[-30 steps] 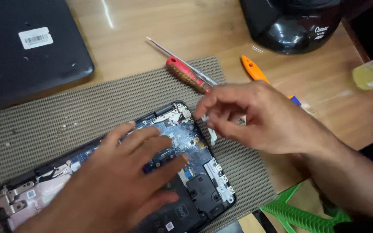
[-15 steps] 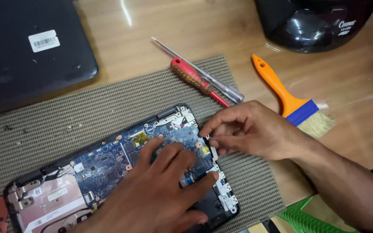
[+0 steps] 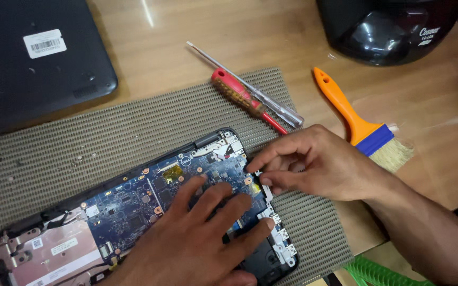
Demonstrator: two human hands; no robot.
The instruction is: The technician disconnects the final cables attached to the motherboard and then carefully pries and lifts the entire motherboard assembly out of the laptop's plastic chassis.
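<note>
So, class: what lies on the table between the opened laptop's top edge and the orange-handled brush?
In the head view, the right hand and two screwdrivers, one red-handled and one clear-handled, lie between the opened laptop and the brush.

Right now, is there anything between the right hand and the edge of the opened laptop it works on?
Nothing visible. The right hand fingertips already touch the opened laptop at its right edge. The left hand lies flat on the board, beside them, not between.

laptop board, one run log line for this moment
left hand flat on laptop board | right hand pinching at board's right edge | screwdriver, brush idle
</note>
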